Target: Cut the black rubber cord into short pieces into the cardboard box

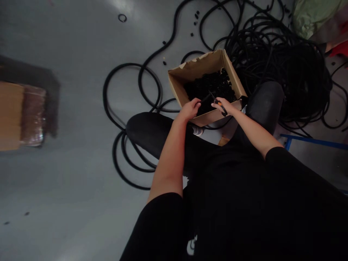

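Head view: you sit on the grey floor (67, 181) with a cardboard box (190, 70) between your knees, both hands over its near edge. Your left hand (191, 109) is closed, fingers curled around the end of a black hose (204, 98). Only a short dark stretch of it shows past the knuckles, and it blends into the box's contents behind it. Your right hand (226, 106) is wrapped around a pair of cutters (217, 102). The fingers are clamped on the orange-trimmed handles, and the tip points toward the hose. Whether the blades are touching the hose cannot be made out in the dim light.

The box is partly filled with small black pieces (214, 85), which read as one dark heap with no single piece clear. Its near wall is half covered by your hands and wrists. Behind it and to the right lies a big tangle of hose coils (293, 69), cut off by the top edge. More loops (130, 94) trail across the floor to the left and pass under your left leg (144, 128). A few stray bits (196, 15) and a small ring (122, 17) lie farther out.

At far left a wooden block (11, 116) is blurred and cropped. A green bag (312, 16) shows only in part at top right, and a blue bar (312, 140) runs off the right edge. Your dark clothing hides everything in the lower foreground.
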